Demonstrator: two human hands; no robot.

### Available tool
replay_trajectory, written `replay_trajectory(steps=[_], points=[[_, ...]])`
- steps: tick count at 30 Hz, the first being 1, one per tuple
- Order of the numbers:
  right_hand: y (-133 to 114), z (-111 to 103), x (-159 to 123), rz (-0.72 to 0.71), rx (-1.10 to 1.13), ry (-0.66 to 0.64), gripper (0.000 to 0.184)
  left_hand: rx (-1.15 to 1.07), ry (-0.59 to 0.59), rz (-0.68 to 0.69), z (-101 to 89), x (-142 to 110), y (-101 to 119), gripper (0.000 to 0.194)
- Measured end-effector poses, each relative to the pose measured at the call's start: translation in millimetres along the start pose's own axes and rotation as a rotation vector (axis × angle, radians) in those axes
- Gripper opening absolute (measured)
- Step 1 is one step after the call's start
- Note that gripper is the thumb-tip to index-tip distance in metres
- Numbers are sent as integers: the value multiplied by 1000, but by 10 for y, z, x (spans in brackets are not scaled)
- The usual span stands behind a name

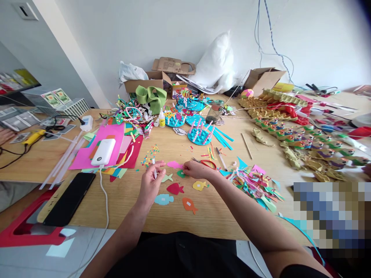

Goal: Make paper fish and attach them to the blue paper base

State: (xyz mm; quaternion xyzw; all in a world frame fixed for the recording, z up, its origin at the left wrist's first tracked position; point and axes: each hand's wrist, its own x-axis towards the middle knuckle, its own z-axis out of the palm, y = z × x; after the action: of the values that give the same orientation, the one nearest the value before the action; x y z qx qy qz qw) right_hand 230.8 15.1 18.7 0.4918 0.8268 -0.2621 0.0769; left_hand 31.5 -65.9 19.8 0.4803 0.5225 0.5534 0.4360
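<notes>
My left hand (150, 181) holds a narrow white strip (154, 168) upright between thumb and fingers, over the table. My right hand (191, 170) is closed, its fingertips down at a green paper fish (181, 173) and the end of a pink paper fish (173, 165). What those fingertips pinch, if anything, is hidden. Below lie a pale green fish (167, 178), a red fish (175, 189), a blue fish (164, 199), a yellow fish (199, 185) and an orange fish (189, 205). Small white squares show on the yellow and orange ones.
Orange-handled scissors (209, 164) and a pen (221, 158) lie beyond my right wrist, with a heap of paper scraps (255, 185) to the right. At left are a white power bank (103, 151) and a black phone (69, 199). A glue bottle (161, 119) stands farther back.
</notes>
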Motion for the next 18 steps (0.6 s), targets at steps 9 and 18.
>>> replay_trajectory(steps=[9, 18], points=[[-38, 7, -25, 46, -17, 10, 23, 38, -27, 25, 19, 8, -74, 25], [-29, 57, -16, 59, -12, 40, 23, 242, -138, 230, 155, -86, -109, 22]])
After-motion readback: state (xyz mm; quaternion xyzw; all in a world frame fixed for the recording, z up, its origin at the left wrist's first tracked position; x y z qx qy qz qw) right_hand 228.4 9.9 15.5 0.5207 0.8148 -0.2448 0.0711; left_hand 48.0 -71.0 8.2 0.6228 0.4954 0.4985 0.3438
